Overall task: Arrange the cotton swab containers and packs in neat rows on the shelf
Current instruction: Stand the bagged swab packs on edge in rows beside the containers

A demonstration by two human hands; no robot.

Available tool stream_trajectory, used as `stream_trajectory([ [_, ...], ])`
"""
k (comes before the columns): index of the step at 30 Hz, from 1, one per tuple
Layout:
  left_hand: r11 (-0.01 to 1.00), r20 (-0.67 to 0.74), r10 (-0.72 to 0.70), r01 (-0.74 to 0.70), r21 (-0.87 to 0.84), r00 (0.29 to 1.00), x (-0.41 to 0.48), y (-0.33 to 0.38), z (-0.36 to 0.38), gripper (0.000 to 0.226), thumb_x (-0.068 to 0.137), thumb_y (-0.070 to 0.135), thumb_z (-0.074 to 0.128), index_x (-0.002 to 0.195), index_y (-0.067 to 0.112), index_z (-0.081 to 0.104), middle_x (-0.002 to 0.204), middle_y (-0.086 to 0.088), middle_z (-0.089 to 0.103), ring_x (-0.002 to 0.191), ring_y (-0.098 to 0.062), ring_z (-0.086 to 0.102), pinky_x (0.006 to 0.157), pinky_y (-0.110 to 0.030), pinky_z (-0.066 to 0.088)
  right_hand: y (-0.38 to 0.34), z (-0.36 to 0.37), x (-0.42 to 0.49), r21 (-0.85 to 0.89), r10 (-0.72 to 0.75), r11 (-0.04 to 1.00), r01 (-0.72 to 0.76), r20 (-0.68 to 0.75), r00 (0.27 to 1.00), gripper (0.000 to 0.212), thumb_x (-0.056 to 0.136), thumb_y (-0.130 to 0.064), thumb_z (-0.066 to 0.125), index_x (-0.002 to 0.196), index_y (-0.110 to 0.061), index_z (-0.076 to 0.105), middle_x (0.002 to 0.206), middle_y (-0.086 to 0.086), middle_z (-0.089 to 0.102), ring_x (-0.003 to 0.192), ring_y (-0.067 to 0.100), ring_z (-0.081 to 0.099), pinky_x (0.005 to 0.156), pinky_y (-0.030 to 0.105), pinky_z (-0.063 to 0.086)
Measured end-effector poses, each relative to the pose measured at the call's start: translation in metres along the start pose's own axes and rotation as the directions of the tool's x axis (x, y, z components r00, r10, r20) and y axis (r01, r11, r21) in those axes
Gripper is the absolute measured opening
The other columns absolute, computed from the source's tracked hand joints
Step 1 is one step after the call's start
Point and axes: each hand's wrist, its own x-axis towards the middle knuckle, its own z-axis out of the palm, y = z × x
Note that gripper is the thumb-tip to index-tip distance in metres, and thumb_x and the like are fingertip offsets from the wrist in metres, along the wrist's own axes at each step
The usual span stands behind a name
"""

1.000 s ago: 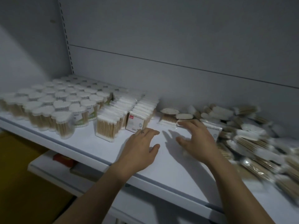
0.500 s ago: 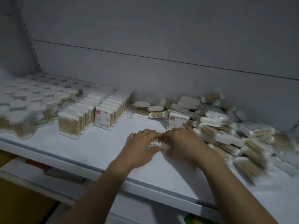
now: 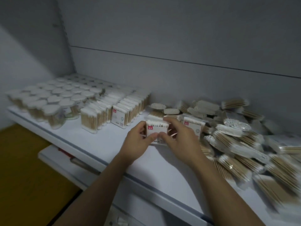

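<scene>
1. Two hands are seen over the white shelf (image 3: 101,141), and one cotton swab pack (image 3: 157,128) is held upright between them, near the middle of the shelf.
2. This pack is gripped at its left edge by the left hand (image 3: 138,142), with the fingers curled behind it and the thumb placed at the front.
3. Its right edge and top are pinched by the right hand (image 3: 180,142), whose fingers (image 3: 169,119) are curled over the white swab tips.
4. A red label is shown on the front of the held pack; whether its bottom touches the shelf cannot be told.
5. To the left, round containers (image 3: 53,101) with white lids are set in rows, and just beside them standing packs (image 3: 104,111) are lined in two rows.
6. To the right, a loose pile of packs (image 3: 236,144) is spread, with one labelled pack (image 3: 193,127) standing upright at its edge.
</scene>
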Motion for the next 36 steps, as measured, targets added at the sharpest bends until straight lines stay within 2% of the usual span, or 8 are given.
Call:
stream_trajectory([
  [5, 1.000, -0.032, -0.001, 0.002, 0.016, 0.999, 0.001, 0.003, 0.001, 0.023, 0.087, 0.013, 0.070, 0.109, 0.019, 0.063, 0.097, 0.005, 0.073, 0.088, -0.009, 0.070, 0.078, -0.022, 0.055, 0.010, -0.002, -0.002, 0.046, 0.089, 0.995, -0.086, -0.088, 0.992, 0.033, 0.080, -0.025, 0.075, 0.111, -0.026, 0.064, 0.099, -0.010, 0.065, 0.070, -0.007, 0.056, 0.071, 0.022, 0.048],
  [13, 0.955, -0.010, 0.122, -0.114, 0.274, 0.993, -0.012, 0.004, -0.008, 0.025, 0.091, 0.028, 0.066, 0.114, 0.027, 0.056, 0.102, 0.011, 0.070, 0.091, 0.001, 0.065, 0.083, -0.031, 0.056, 0.001, 0.002, 0.000, 0.130, 0.081, 0.989, -0.071, -0.070, 0.994, 0.022, 0.081, -0.019, 0.074, 0.102, -0.021, 0.068, 0.080, -0.018, 0.062, 0.067, -0.015, 0.057, 0.061, 0.000, 0.037],
  [17, 0.945, -0.003, 0.137, -0.130, 0.300, 0.991, -0.019, 0.010, -0.030, 0.022, 0.095, 0.026, 0.060, 0.116, 0.024, 0.054, 0.107, 0.008, 0.068, 0.095, -0.004, 0.065, 0.082, -0.028, 0.056, -0.023, 0.014, 0.012, 0.083, 0.026, 0.996, -0.020, -0.067, 0.997, 0.015, 0.081, -0.019, 0.073, 0.090, -0.025, 0.062, 0.077, -0.013, 0.062, 0.066, -0.003, 0.058, 0.059, 0.006, 0.036],
  [21, 0.936, -0.076, 0.161, -0.128, 0.327, 0.984, -0.013, 0.013, -0.056, 0.020, 0.095, 0.026, 0.061, 0.113, 0.028, 0.053, 0.101, 0.013, 0.066, 0.089, 0.001, 0.062, 0.075, -0.012, 0.049, -0.047, 0.031, 0.031, 0.103, 0.015, 0.995, -0.008, -0.068, 0.998, 0.014, 0.081, -0.018, 0.072, 0.093, -0.024, 0.065, 0.079, -0.014, 0.064, 0.071, 0.008, 0.063, 0.061, 0.019, 0.041],
  [24, 0.930, -0.122, 0.155, -0.103, 0.352, 0.980, -0.007, 0.006, -0.077, 0.024, 0.093, 0.030, 0.063, 0.115, 0.027, 0.054, 0.102, 0.011, 0.066, 0.092, -0.004, 0.062, 0.080, -0.024, 0.052, -0.057, 0.049, 0.043, 0.072, 0.018, 0.997, -0.014, -0.056, 0.998, 0.013, 0.081, -0.020, 0.072, 0.090, -0.025, 0.065, 0.080, -0.014, 0.065, 0.069, 0.005, 0.062, 0.057, 0.009, 0.037],
  [27, 0.931, -0.139, 0.092, -0.035, 0.363, 0.986, -0.009, -0.005, -0.094, 0.035, 0.091, 0.030, 0.066, 0.123, 0.026, 0.053, 0.110, 0.014, 0.062, 0.101, -0.005, 0.060, 0.088, -0.025, 0.050, -0.062, 0.070, 0.055, 0.003, 0.045, 0.999, -0.045, -0.071, 0.996, 0.011, 0.078, -0.019, 0.071, 0.087, -0.021, 0.066, 0.090, -0.008, 0.064, 0.077, 0.009, 0.059, 0.063, 0.023, 0.037],
  [30, 0.866, -0.172, 0.088, 0.010, 0.501, 0.981, -0.011, -0.022, -0.111, 0.043, 0.092, 0.033, 0.063, 0.131, 0.025, 0.047, 0.119, 0.011, 0.056, 0.109, -0.009, 0.055, 0.094, -0.029, 0.048, -0.068, 0.087, 0.067, -0.025, 0.089, 0.996, -0.091, -0.083, 0.993, 0.014, 0.078, -0.017, 0.071, 0.092, -0.019, 0.067, 0.097, -0.004, 0.058, 0.083, 0.011, 0.051, 0.069, 0.024, 0.035],
  [36, 0.711, -0.042, 0.193, -0.110, 0.694, 0.980, -0.012, -0.034, -0.132, 0.025, 0.096, 0.032, 0.051, 0.120, 0.026, 0.052, 0.124, 0.009, 0.050, 0.110, -0.010, 0.053, 0.092, -0.029, 0.047, -0.086, 0.113, 0.088, -0.047, 0.043, 0.998, -0.050, -0.134, 0.990, 0.016, 0.081, -0.014, 0.070, 0.095, -0.018, 0.065, 0.099, -0.003, 0.055, 0.089, 0.016, 0.056, 0.074, 0.021, 0.037],
])
